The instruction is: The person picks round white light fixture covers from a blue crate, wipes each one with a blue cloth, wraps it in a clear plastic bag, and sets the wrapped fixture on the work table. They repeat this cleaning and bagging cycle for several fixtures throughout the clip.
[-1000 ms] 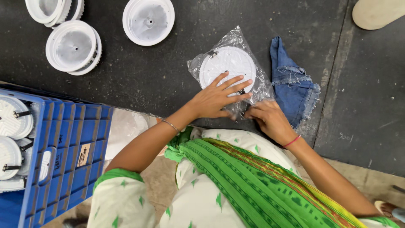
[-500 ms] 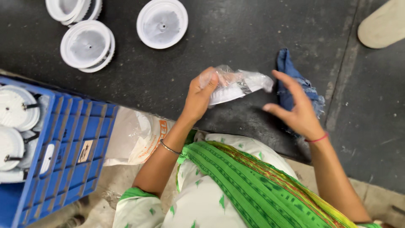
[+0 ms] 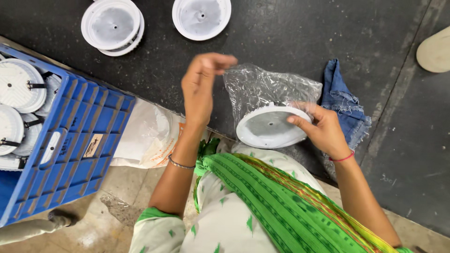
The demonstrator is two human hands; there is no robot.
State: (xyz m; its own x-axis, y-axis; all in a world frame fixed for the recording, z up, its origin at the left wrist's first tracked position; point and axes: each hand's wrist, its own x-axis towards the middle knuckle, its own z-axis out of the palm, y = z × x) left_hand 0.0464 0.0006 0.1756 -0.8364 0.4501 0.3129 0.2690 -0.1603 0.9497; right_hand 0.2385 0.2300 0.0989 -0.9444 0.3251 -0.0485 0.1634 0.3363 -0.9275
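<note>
My right hand (image 3: 323,129) grips a white round plastic disc (image 3: 269,126) by its right edge, holding it above the dark table's near edge. The disc sits in the mouth of a clear plastic bag (image 3: 262,86) that stands up behind it. My left hand (image 3: 201,82) is raised to the left of the bag, its fingertips pinching the bag's upper left corner. A blue denim cloth (image 3: 344,105) lies on the table just right of my right hand.
Two stacked white discs (image 3: 112,26) and one single disc (image 3: 201,16) lie at the table's far side. A blue crate (image 3: 70,140) with several white discs stands at left. A white sack (image 3: 145,138) lies beside it. A pale object (image 3: 433,51) sits at right.
The bagged disc was lying flat on the table under both hands. It has been lifted; my right hand now holds the disc and my left hand pulls the bag's corner up.
</note>
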